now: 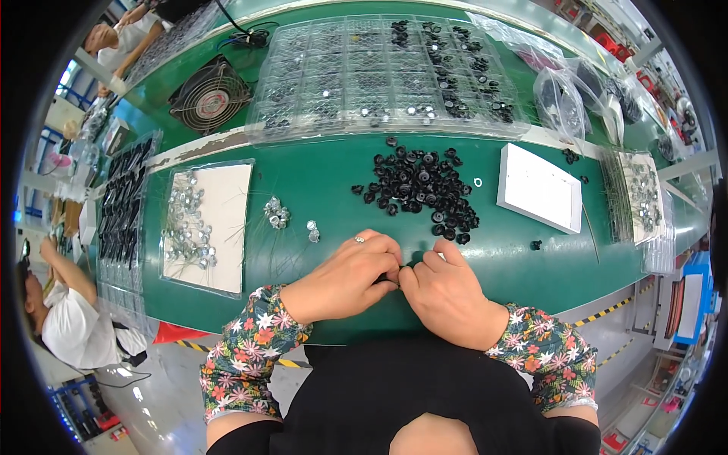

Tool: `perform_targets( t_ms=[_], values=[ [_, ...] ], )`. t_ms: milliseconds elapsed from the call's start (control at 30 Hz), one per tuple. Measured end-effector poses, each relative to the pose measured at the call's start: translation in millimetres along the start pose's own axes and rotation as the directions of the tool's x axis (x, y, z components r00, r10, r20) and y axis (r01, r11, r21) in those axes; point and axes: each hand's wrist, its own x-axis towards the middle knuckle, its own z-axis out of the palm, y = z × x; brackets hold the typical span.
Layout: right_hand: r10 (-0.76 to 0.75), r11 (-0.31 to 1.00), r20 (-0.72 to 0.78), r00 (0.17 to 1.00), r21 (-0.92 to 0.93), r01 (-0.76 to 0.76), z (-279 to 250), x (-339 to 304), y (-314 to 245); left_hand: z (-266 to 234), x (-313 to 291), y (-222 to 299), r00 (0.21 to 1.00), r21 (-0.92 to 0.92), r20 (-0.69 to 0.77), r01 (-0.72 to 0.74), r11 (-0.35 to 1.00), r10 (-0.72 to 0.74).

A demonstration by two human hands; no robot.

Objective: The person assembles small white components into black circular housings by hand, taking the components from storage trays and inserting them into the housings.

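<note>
My left hand (pixel 343 277) and my right hand (pixel 449 294) meet over the near part of the green table (pixel 334 197). The fingers of both are bent inward and their tips touch. A bit of a small black part (pixel 384 278) shows under my left fingers; most of it is hidden. My right fingers are curled in, and what they pinch cannot be made out. Just beyond my hands lies a heap of small round black parts (pixel 421 178). Two small clear-silver pieces (pixel 313 231) lie beyond my left hand, beside a small cluster of similar pieces (pixel 277 213) with thin wires.
A white board (pixel 227 227) with silvery pieces lies at left, an open white box (pixel 537 189) at right. Behind are clear compartment trays (pixel 345 83) and a black fan (pixel 210 95). Another board (pixel 641 193) stands far right. A co-worker (pixel 80 326) sits at far left.
</note>
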Motion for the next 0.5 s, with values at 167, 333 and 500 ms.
perform_targets(
  t_ms=[167, 333, 500],
  values=[
    [-0.053, 0.997, 0.039, 0.998, 0.055, 0.051, -2, -2, 5, -2, 0, 1, 1.0, -0.009, 0.005, 0.003, 1.0, -0.003],
    [-0.032, 0.976, 0.153, 0.988, 0.216, -0.002, -4, -3, 7, -4, -1, 0, 0.999, -0.022, 0.051, 0.009, 1.0, -0.008],
    [-0.028, 0.943, 0.201, 0.979, 0.33, -0.041, -10, 0, 15, -15, -4, 0, 0.995, -0.101, 0.101, 0.036, 0.994, -0.025]
  ],
)
